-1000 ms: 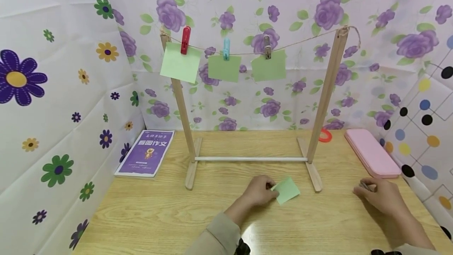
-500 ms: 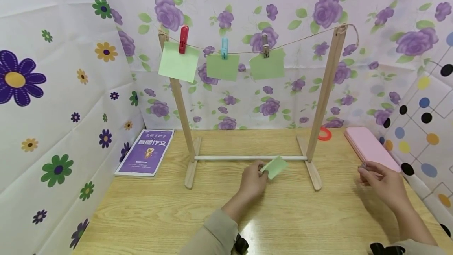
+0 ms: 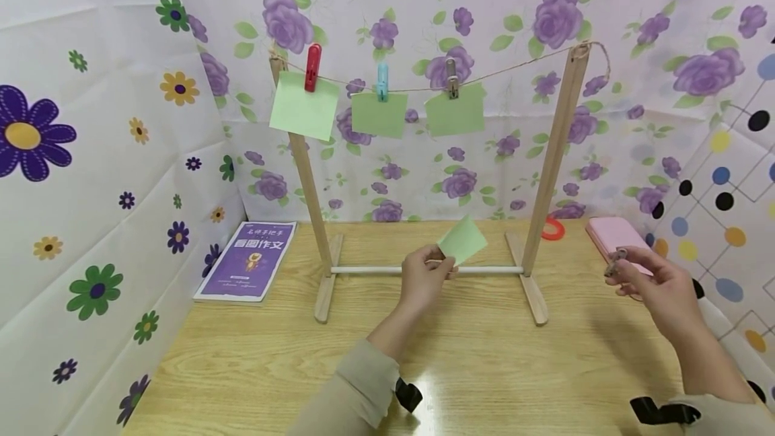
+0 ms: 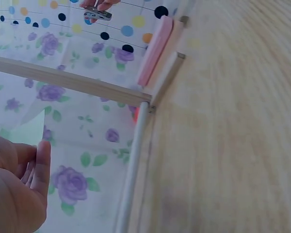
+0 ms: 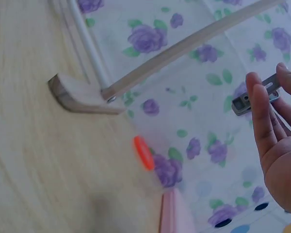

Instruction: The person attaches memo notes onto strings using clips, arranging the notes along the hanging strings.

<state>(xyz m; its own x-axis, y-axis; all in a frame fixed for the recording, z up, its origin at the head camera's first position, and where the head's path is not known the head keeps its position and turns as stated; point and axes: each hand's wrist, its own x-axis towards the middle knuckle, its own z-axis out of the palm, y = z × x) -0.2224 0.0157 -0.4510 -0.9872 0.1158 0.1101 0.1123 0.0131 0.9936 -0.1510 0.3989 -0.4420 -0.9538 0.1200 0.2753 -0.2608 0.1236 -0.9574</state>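
Note:
My left hand (image 3: 424, 276) pinches a green paper square (image 3: 463, 241) by its lower left edge, held up in front of the stand's white crossbar (image 3: 369, 270). In the left wrist view the same paper (image 4: 31, 131) rises curved above the fingers. Over the table's right side, my right hand (image 3: 660, 288) holds a grey clothespin (image 3: 616, 261) between thumb and fingers. The right wrist view shows this clothespin (image 5: 254, 96) close up. Along the twine (image 3: 514, 67) hang three green papers, held by a red clothespin (image 3: 312, 67), a light blue clothespin (image 3: 382, 82) and a grey-brown clothespin (image 3: 452, 78).
The wooden stand's left post (image 3: 309, 180) and right post (image 3: 556, 160) rise from feet on the table (image 3: 484, 369). A purple booklet (image 3: 248, 261) lies at left. A red ring (image 3: 552, 229) and a pink case (image 3: 614, 237) lie at right. Patterned cloth encloses the table.
Both hands have risen off the table. The left carries the green paper up and slightly left, toward the crossbar; the right lifts the grey clothespin, which now shows more fully.

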